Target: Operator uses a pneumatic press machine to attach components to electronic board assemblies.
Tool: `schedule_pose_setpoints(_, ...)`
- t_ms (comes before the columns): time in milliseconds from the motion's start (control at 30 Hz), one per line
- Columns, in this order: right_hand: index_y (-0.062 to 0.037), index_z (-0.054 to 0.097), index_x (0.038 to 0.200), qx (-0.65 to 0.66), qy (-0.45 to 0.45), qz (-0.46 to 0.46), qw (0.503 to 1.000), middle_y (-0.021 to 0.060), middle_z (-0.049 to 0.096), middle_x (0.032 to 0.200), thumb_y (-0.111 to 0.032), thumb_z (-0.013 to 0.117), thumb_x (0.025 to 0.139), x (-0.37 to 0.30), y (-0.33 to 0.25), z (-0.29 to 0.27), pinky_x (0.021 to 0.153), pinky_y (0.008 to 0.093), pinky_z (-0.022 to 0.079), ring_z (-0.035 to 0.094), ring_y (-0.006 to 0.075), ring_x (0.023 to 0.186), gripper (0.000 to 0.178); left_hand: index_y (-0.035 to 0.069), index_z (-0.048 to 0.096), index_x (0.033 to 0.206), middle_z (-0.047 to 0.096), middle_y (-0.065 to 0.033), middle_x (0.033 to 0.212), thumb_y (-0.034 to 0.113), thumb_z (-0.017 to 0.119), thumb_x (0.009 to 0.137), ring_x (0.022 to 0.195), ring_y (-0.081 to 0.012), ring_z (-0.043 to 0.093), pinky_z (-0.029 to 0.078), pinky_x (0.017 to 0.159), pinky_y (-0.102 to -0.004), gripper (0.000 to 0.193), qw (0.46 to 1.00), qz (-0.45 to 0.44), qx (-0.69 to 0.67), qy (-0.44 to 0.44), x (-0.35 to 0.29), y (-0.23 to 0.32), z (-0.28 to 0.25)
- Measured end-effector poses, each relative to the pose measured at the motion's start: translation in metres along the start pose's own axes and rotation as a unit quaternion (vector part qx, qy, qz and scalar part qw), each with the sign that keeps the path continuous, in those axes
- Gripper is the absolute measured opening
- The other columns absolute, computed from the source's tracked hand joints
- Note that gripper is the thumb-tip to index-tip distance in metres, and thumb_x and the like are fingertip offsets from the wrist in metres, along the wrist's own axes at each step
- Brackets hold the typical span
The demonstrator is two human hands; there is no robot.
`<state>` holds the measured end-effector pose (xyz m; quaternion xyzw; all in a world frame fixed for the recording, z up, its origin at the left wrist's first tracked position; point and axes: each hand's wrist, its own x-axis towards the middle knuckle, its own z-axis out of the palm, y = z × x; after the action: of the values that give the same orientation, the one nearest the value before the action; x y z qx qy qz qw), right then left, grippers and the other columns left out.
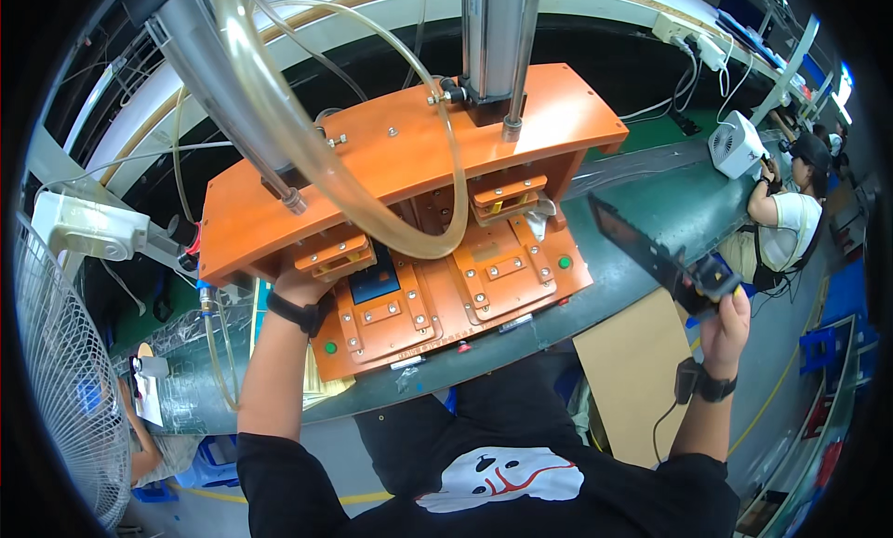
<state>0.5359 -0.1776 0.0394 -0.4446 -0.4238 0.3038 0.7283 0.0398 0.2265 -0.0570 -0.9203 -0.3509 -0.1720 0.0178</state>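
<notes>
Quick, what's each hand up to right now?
Left hand: at the orange press, fingers hidden; open or closed can't be told.
Right hand: closed, holding a dark flat piece.

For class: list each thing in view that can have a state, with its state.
Right hand: gripping the dark assembly
Dark assembly: held up, tilted
Left hand: partly hidden under the orange press; grip unclear
Dark blue panel: flat in the left fixture
Right press head: raised
Power strip: plugs inserted
Cage fan: cannot tell if running
Small white fan: likewise unclear
</notes>
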Motion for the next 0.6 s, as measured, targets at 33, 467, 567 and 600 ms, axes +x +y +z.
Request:
schedule_pose_setpoints(33,0.0070,0.058,0.125,0.013,-0.001,-0.013,1.000,0.0199,0.067,0.121,-0.015,0.055,0.101,-0.008,-0.006,0.011,0.104,0.0429,0.047,0.064,0.0297,0.115,0.033,0.012,0.051,0.139,0.056,-0.0088,0.138,0.031,0.075,0.090,0.130,-0.0250,0.052,0.044,0.109,-0.0372,0.058,0.999,-0.004,0.036,-0.014,0.001,0.000,0.000)
schedule_pose_setpoints(467,0.0028,0.068,0.098,-0.226,-0.410,-0.201,0.860,0.0140,0.072,0.107,0.008,0.066,0.077,0.010,0.020,0.207,0.097,0.0443,0.054,0.065,0.0387,0.115,0.022,0.007,0.063,0.129,0.064,-0.0189,0.129,0.028,0.074,0.086,0.117,-0.0372,0.061,0.049,0.100,-0.0424,0.049,0.974,-0.060,-0.208,-0.066,-0.012,0.074,-0.100)
schedule_pose_setpoints(567,0.0024,0.067,0.098,-0.270,-0.403,-0.234,0.842,0.0136,0.071,0.107,0.006,0.068,0.078,0.013,0.043,0.228,0.096,0.0443,0.054,0.064,0.0386,0.115,0.021,0.000,0.064,0.119,0.065,-0.0215,0.113,0.020,0.071,0.088,0.107,-0.0423,0.061,0.050,0.093,-0.0435,0.037,0.970,-0.087,-0.228,-0.013,-0.056,0.096,-0.109)
schedule_pose_setpoints(600,0.0019,0.067,0.100,-0.289,-0.397,-0.257,0.832,0.0137,0.071,0.110,0.007,0.067,0.077,0.015,0.052,0.236,0.097,0.0447,0.053,0.064,0.0386,0.116,0.024,0.001,0.064,0.118,0.065,-0.0204,0.113,0.017,0.071,0.088,0.107,-0.0405,0.061,0.049,0.093,-0.0424,0.035,0.967,-0.086,-0.234,0.052,-0.077,0.102,-0.105)
